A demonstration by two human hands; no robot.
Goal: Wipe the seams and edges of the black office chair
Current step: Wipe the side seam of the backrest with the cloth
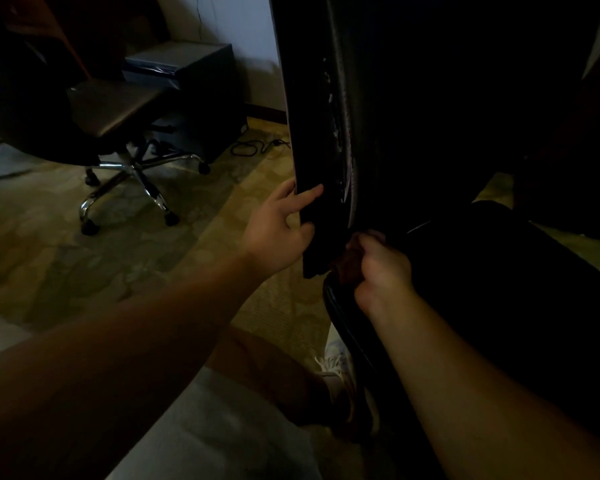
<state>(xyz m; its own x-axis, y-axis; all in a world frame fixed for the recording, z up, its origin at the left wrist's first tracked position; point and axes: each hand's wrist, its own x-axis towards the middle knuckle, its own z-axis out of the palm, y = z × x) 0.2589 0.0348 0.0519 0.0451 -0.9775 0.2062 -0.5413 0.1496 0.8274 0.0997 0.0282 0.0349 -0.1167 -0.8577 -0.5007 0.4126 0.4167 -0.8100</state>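
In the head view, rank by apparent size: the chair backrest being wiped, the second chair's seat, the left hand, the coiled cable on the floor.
1. Backrest, though nearness inflates it.
2. Second chair's seat.
3. Left hand.
4. Cable.

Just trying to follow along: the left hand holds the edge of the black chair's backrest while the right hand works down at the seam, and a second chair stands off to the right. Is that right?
Nearly. In the head view, the second chair stands off to the left, not the right. The rest fits: the left hand holds the backrest edge, and the right hand works at the seam below.
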